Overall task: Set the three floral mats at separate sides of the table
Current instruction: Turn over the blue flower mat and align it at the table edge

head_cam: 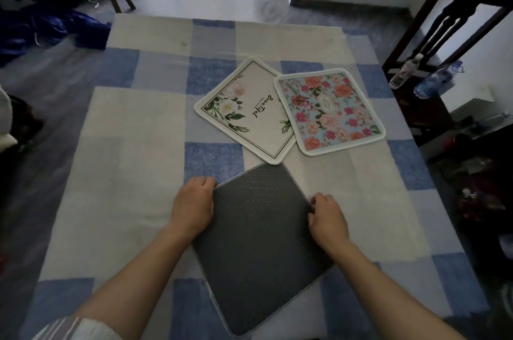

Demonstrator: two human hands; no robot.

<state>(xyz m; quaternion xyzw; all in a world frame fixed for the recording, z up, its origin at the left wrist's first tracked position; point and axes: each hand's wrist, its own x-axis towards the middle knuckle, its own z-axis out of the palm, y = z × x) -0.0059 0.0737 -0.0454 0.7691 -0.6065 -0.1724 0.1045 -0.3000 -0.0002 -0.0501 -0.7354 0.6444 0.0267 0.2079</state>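
Head: left hand (pixel 194 202), right hand (pixel 327 216) pinch grey mat (pixel 261 234).

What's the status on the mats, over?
Left hand and right hand grip grey-backed mat, face down. White mat and rose mat overlap mid-table, unplaced. No obstruction visible.

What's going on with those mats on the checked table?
A person grips the grey-backed mat, face down, left hand at its left corner, right hand at its right corner. Beyond it on the table, the white mat and the blue rose mat lie face up, overlapping. All three are bunched together, not yet at separate sides.
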